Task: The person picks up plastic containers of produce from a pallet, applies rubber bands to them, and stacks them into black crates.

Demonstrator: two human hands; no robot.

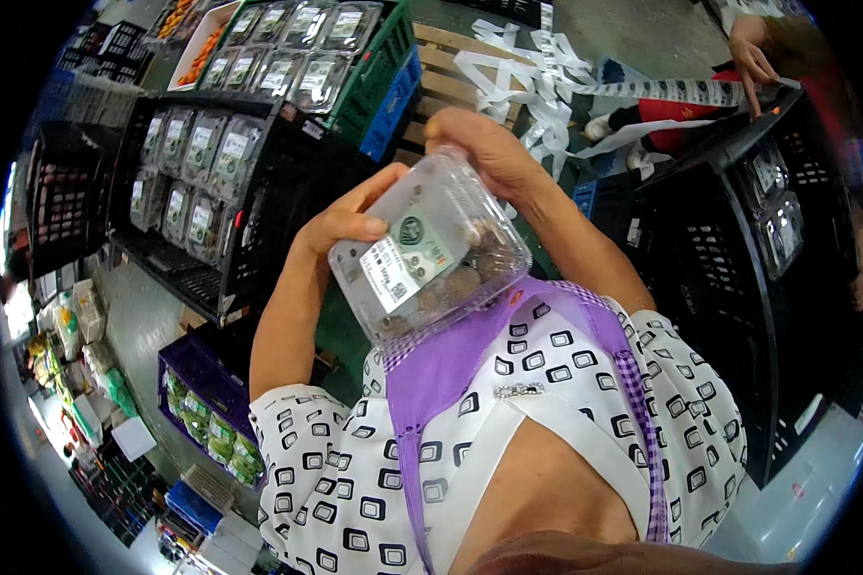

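Note:
A clear plastic clamshell box (pixel 431 248) with brownish round produce inside is held up in front of my chest, tilted, its labelled lid facing me. My left hand (pixel 352 212) grips the box's upper left side, the thumb lying on the lid near the printed label. At the far top end of the box is my right hand (pixel 482 147), bent around its edge, the fingertips partly hidden. A purple apron (pixel 439 374) touches the box's lower edge.
Black crates (pixel 176 255) at left and a green crate (pixel 374 83) above hold similar boxes. Label strips (pixel 557 93) trail over a wooden pallet (pixel 435 79). A co-worker's hand (pixel 751 61) holds a strip beside a stack of black crates (pixel 733 237) at right. Bagged greens fill a purple crate (pixel 208 359).

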